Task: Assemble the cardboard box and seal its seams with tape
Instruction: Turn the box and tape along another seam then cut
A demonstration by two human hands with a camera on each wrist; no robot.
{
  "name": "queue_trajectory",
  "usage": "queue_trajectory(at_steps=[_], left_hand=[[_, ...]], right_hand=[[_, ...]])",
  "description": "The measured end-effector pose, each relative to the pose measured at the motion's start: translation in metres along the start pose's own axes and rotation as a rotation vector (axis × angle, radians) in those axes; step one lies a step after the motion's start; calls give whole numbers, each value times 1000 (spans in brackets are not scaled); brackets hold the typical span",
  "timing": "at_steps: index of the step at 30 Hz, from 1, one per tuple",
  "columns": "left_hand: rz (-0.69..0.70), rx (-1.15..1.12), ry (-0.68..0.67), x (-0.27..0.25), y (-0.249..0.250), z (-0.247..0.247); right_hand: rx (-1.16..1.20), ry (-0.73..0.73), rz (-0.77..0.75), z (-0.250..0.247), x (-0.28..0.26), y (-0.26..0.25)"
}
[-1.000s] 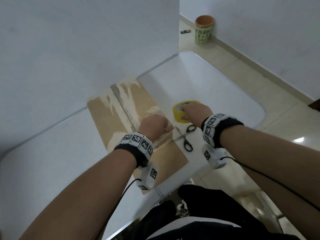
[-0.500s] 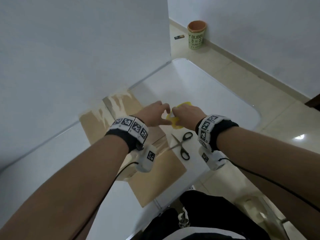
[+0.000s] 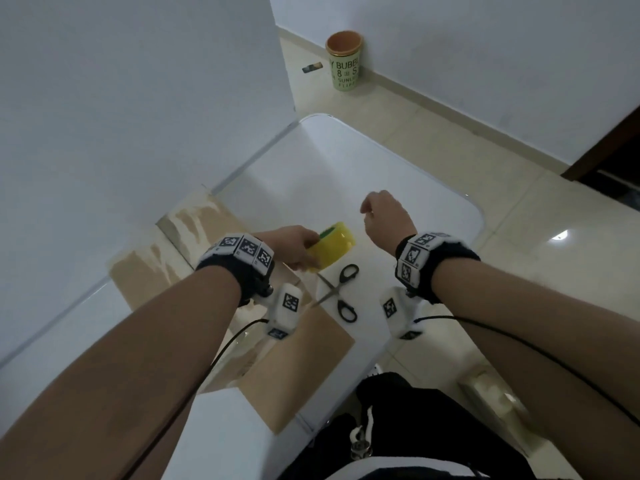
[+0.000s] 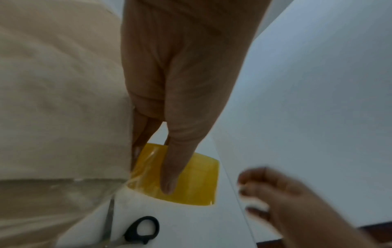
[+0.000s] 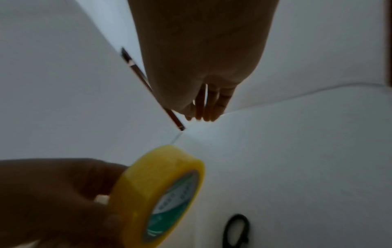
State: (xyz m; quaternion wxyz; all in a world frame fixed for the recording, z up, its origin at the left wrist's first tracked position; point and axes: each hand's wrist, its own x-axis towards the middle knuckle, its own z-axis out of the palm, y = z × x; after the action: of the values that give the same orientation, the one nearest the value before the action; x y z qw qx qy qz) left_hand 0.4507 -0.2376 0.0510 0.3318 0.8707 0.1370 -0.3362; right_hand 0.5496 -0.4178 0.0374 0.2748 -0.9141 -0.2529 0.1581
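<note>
A yellow roll of tape [image 3: 330, 250] is gripped by the left hand [image 3: 294, 245], held off the white counter [image 3: 311, 168] with its open core facing up and to the right. In the left wrist view the thumb is laid across the roll's outer band while the other fingers [image 4: 137, 134] are curled behind it. The green-printed inner label of the roll is seen in the right wrist view.

The right hand [image 3: 384, 216] is raised above the counter, right of the roll and apart from it. Its fingers [image 5: 208, 107] are loosely curled with the tips drawn together; whether a thin end of tape is pinched between them cannot be told.

The flattened cardboard box [image 3: 304, 368] lies on the counter beneath the left forearm, running from the wall toward the near edge, with pale torn patches on its far part. Black-handled scissors [image 3: 343, 292] lie open on the counter just beside the cardboard's right edge, their blade tips reaching to it. A green printed bin [image 3: 343, 60] with an orange inside stands on the tiled floor by the far wall.
</note>
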Motion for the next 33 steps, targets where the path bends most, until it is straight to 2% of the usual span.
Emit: queue_trajectory(at_steps=[2,3,6,11,13,17,27,33], left_hand=[[-2,-85,16,1,-2,-1],[-1,-127,23,2,-3,-1],[9,-229,28,1,-6,-2],[17,-292,35,0,-7,0],[8,-300,24,0,-7,0],[16,-327,7,-2,-6,0],[51,-331,-15,-6,-3,0],[44,-324,-33,-9,0,1]], right_hand=[[-75,-140,116,12,-4,18],[-129,-237,116,21,-7,24],[-260,-485,-27,46,-16,25],[-423,-633,-204,91,-31,26],[-489,-629,-226,105,-38,32],[-535,-523,-235,112,-44,40],[-535,-379,-48,110,-60,47],[-479,-446,35,93,-58,46]])
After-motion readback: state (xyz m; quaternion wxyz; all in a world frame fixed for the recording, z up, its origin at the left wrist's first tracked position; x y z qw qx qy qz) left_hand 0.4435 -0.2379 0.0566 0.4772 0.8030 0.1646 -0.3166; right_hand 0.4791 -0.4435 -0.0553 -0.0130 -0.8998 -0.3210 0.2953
